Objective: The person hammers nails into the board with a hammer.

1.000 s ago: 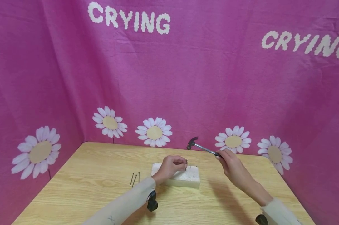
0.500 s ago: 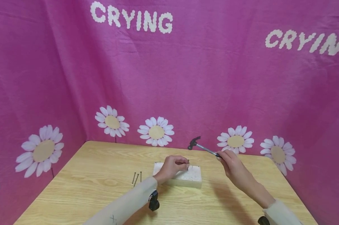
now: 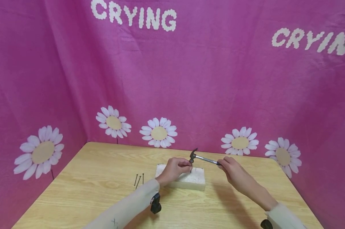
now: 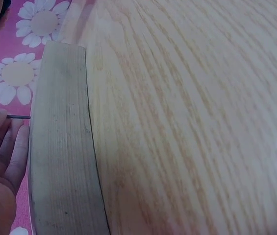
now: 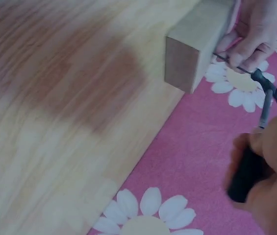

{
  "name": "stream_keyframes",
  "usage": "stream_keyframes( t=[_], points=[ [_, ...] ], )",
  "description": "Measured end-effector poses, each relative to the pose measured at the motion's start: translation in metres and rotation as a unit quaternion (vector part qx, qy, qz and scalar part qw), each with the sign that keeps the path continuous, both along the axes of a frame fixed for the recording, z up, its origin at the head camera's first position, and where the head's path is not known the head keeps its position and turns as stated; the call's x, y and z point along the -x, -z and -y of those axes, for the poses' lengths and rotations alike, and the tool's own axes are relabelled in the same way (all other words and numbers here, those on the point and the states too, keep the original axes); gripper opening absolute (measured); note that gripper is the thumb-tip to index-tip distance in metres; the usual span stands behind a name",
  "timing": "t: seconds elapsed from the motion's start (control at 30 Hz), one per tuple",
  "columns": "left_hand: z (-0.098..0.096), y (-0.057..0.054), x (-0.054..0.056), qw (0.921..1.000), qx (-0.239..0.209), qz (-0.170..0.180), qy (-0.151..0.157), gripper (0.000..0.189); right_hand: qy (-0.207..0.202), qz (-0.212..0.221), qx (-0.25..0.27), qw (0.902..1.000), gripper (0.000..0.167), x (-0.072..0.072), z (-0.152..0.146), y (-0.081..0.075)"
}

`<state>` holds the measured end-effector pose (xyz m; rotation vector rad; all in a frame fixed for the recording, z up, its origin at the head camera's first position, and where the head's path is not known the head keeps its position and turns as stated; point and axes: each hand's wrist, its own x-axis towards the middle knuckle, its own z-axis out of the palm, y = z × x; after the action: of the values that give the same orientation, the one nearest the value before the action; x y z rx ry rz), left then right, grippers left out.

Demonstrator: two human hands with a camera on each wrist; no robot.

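Note:
A pale block [image 3: 189, 182] with a whitish top lies on the wooden table. Over it, my left hand [image 3: 173, 170] pinches a nail [image 4: 18, 117] between thumb and finger, its point at the block's top face. My right hand [image 3: 236, 173] grips the black handle of a claw hammer [image 3: 205, 159]. The hammer's head is down at the nail's head, seen from the side in the right wrist view, where the nail shaft [image 5: 221, 58] shows between block and fingers. Small nail tips or marks show along the block's far edge.
Several loose nails [image 3: 139, 181] lie on the table [image 3: 104, 178] left of the block. A pink cloth [image 3: 195, 79] with daisies and lettering hangs behind the table and along its sides.
The hammer has come down from above the block, so its head now meets the nail. My left hand keeps its pinch on the nail in the same spot.

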<state>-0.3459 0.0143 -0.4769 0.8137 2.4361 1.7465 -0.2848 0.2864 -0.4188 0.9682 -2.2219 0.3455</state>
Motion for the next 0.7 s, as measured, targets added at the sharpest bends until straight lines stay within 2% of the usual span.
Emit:
stream_keyframes(
  t=[0.07,0.17,0.23,0.37,0.43,0.53,0.63,0.7],
  points=[
    [-0.001,0.000,0.000,1.0000,-0.001,-0.006,0.002,0.017,0.002,-0.003,0.003,1.0000,0.012,0.001,-0.001,-0.003],
    [-0.001,0.000,0.001,0.9999,-0.004,-0.008,0.008,0.018,-0.002,-0.015,0.051,0.9986,0.016,0.001,-0.002,-0.005],
    [-0.002,0.000,0.001,0.9999,-0.005,-0.006,0.009,0.018,-0.006,-0.022,0.064,0.9977,0.012,0.000,-0.003,-0.003],
    [-0.003,0.001,0.001,0.9999,0.000,-0.012,0.006,0.016,-0.006,-0.036,-0.001,0.9993,0.039,0.001,-0.006,0.006],
    [-0.004,0.002,0.001,0.9998,0.006,-0.021,0.004,0.015,-0.010,-0.034,-0.018,0.9992,0.031,0.000,-0.007,0.008],
    [-0.004,0.002,0.001,0.9995,0.016,-0.027,0.000,0.012,-0.007,-0.032,0.019,0.9993,0.005,-0.002,-0.008,0.004],
    [-0.003,0.002,0.002,0.9994,0.023,-0.027,-0.004,0.009,-0.003,-0.038,0.061,0.9974,0.031,-0.001,-0.008,-0.004],
    [-0.002,0.002,0.002,0.9994,0.024,-0.026,-0.008,0.010,-0.002,-0.038,0.054,0.9978,0.032,0.001,-0.008,-0.006]
  ],
)
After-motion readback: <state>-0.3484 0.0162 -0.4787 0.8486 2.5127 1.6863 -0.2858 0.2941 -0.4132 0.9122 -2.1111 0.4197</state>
